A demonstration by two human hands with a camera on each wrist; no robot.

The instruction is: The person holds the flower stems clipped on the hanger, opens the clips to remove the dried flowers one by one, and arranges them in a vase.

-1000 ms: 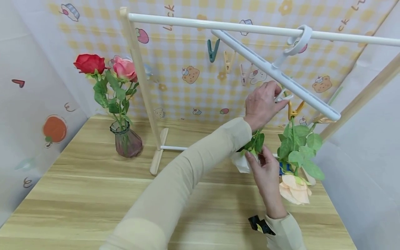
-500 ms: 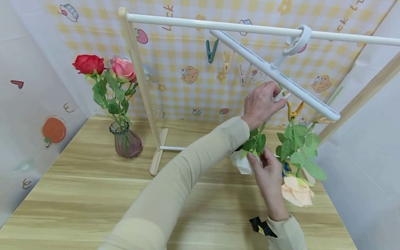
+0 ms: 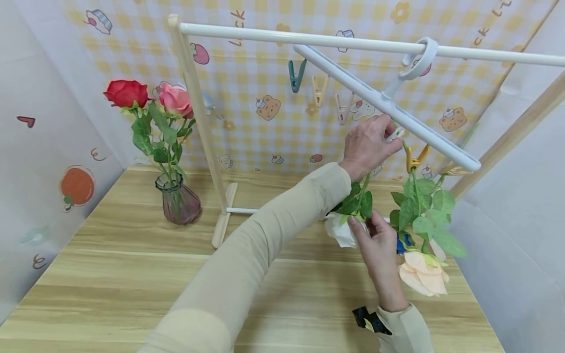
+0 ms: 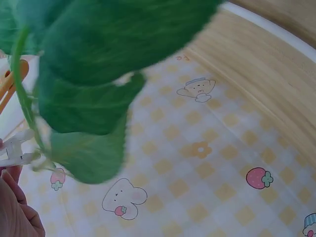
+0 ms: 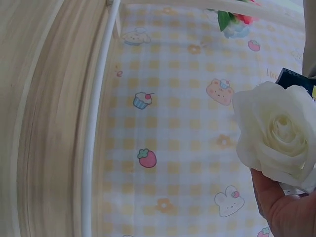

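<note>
A white rose (image 3: pixel 339 231) hangs head-down under a white clip hanger (image 3: pixel 353 81) that is hooked on the rack's white rail (image 3: pixel 273 34). My left hand (image 3: pixel 385 133) is raised to the hanger and pinches a white clip (image 3: pixel 397 133) at the top of the rose's stem. My right hand (image 3: pixel 361 223) holds the rose by its leafy stem (image 3: pixel 359 201) just above the bloom. The left wrist view shows the white clip (image 4: pixel 16 148) beside green leaves (image 4: pixel 89 98). In the right wrist view the white rose (image 5: pixel 276 133) sits above my fingers (image 5: pixel 284 212).
A peach rose (image 3: pixel 423 278) hangs upside down from a yellow clip (image 3: pixel 415 156) just right of my hands. More clips (image 3: pixel 296 74) dangle along the hanger. A glass vase (image 3: pixel 178 200) with a red and a pink rose stands at the left on the wooden table (image 3: pixel 110 274).
The white rose and my right hand have risen slightly toward the clip. The peach rose has swung a little to the right. My left hand stays at the white clip.
</note>
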